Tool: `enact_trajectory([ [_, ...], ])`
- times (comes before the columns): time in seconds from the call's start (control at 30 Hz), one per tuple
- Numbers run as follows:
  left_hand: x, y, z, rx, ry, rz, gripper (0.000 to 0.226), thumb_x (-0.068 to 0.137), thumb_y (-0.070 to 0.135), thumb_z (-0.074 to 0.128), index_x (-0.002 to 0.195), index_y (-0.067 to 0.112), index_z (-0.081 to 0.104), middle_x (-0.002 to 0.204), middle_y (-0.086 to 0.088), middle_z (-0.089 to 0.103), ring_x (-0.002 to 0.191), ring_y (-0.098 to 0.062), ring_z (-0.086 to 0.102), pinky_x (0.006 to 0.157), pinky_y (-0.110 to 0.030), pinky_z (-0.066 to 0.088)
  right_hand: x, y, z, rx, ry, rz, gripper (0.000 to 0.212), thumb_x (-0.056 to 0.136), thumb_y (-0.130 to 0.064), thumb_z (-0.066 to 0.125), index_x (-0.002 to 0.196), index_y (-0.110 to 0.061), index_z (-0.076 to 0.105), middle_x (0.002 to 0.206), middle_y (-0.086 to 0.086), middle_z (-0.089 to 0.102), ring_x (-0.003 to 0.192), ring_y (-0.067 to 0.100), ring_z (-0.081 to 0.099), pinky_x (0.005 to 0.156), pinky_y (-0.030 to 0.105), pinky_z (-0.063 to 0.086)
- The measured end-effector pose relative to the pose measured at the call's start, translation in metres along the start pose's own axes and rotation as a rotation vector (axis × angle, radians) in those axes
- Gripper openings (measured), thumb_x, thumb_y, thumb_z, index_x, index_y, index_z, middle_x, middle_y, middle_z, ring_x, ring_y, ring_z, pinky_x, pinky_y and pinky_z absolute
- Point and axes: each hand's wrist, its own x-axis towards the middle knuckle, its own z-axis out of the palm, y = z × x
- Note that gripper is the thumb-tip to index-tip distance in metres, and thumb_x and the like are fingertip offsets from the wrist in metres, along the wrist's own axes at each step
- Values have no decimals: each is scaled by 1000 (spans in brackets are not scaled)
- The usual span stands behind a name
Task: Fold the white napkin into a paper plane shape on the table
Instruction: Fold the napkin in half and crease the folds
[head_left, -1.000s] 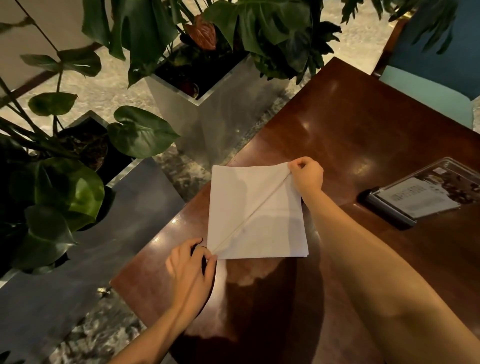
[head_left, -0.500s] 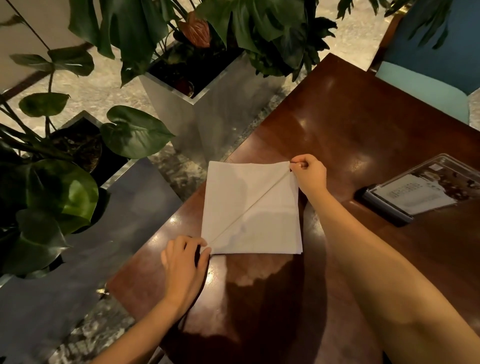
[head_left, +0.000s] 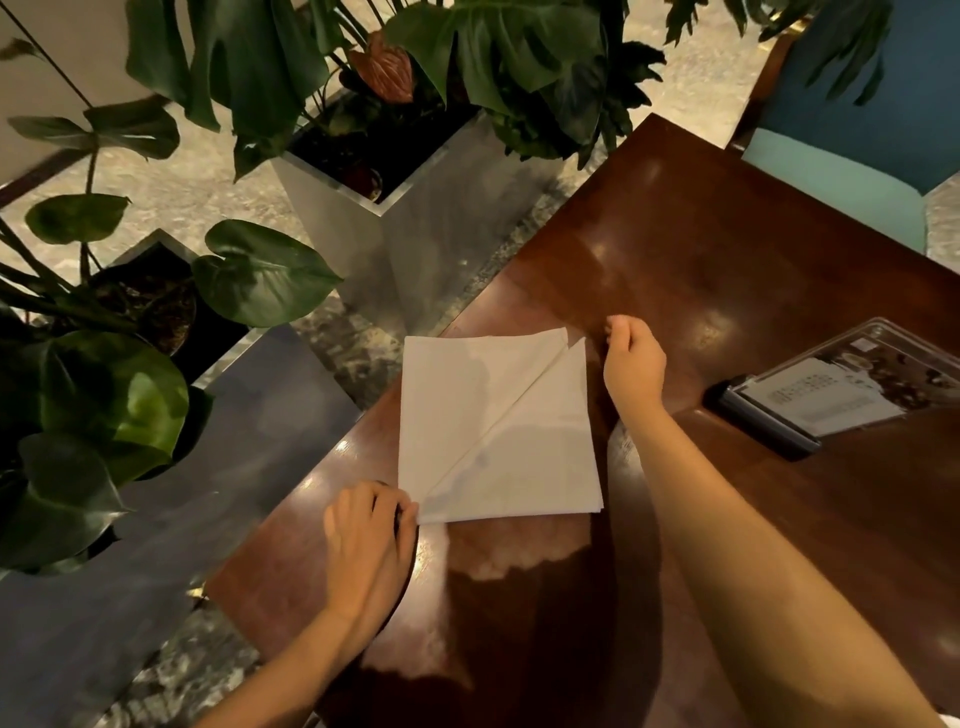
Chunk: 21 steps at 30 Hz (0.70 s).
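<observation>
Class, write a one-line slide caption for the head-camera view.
Left hand pinches the near corner of a diagonally creased white napkin on the wooden table; right hand hovers curled beside its far corner.

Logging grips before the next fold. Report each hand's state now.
Left hand: curled, pinching the white napkin at its near-left corner.
Right hand: curled, holding nothing, just off the napkin's far-right corner.

One white napkin (head_left: 498, 426), centre frame. Two hands: left hand (head_left: 366, 540) lower centre, right hand (head_left: 634, 364) right of centre. One table (head_left: 727, 260). Two metal planters (head_left: 415, 234) (head_left: 249, 415), left half. One menu stand (head_left: 831, 389), right edge. One chair (head_left: 857, 130), upper right.
</observation>
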Motion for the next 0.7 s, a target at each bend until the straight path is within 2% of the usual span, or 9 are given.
enact_trajectory([
  [0.07, 0, 5, -1, 35, 7, 2, 28, 87, 32, 40, 79, 13, 59, 87, -1, 52, 81, -26, 49, 78, -29, 21, -16, 9, 2, -64, 16, 6, 28, 99, -20, 39, 102, -6, 63, 99, 7, 63, 95, 22, 59, 78, 27, 42],
  [0.13, 5, 12, 0, 25, 4, 29, 28, 86, 33, 44, 88, 10, 61, 99, -6, 57, 91, -29, 52, 83, -30, 25, -29, 13, 7, -120, -9, -38, 23, 95, -14, 45, 87, -2, 63, 88, 9, 61, 82, 21, 55, 70, 30, 42],
  [0.2, 13, 21, 4, 1, -42, 102, 33, 87, 31, 52, 108, 8, 62, 124, -13, 57, 116, -31, 48, 99, -35, 26, -31, 12, 12, -120, -45, -74, 16, 91, -8, 51, 83, -2, 63, 82, 8, 59, 74, 19, 52, 68, 35, 45],
  [0.27, 21, 28, 11, -6, -122, 154, 43, 88, 26, 60, 126, 7, 55, 142, -15, 45, 138, -28, 30, 113, -35, 11, -28, 8, 16, -92, -57, -40, 14, 89, -4, 51, 86, -6, 64, 85, 5, 61, 73, 17, 52, 69, 35, 47],
  [0.33, 24, 32, 17, -13, -178, 155, 46, 91, 25, 56, 134, 9, 49, 149, -11, 35, 141, -23, 18, 117, -30, -1, -22, 7, 19, -57, -44, 13, 19, 89, -1, 48, 91, -7, 65, 95, 7, 64, 77, 16, 53, 69, 31, 48],
  [0.47, 23, 28, 24, -64, -153, 129, 38, 93, 14, 51, 130, 11, 53, 146, -9, 41, 140, -22, 27, 118, -28, 2, -17, 5, 24, -27, -47, 18, 21, 88, 0, 46, 89, -8, 65, 99, 9, 66, 78, 16, 54, 68, 28, 46],
  [0.57, 24, 27, 26, -39, -152, 129, 39, 94, 9, 47, 132, 12, 51, 147, -9, 40, 140, -22, 27, 118, -27, 0, -17, 5, 26, -102, -62, -1, 17, 89, -2, 47, 90, -8, 63, 100, 9, 64, 85, 20, 55, 78, 36, 52],
  [0.63, 24, 28, 26, 2, -169, 141, 42, 96, 13, 41, 138, 13, 44, 150, -6, 31, 142, -22, 22, 118, -28, -3, -19, -2, 24, -153, -17, -20, 15, 92, -7, 48, 89, -11, 62, 98, 6, 63, 89, 20, 56, 81, 37, 51],
  [0.7, 22, 28, 25, 66, -195, 171, 46, 99, 25, 33, 143, 13, 33, 152, -4, 18, 144, -24, 15, 117, -31, -6, -29, -13, 21, -225, 33, -147, 21, 93, -11, 47, 82, -22, 60, 87, -2, 61, 82, 9, 55, 75, 34, 46],
])
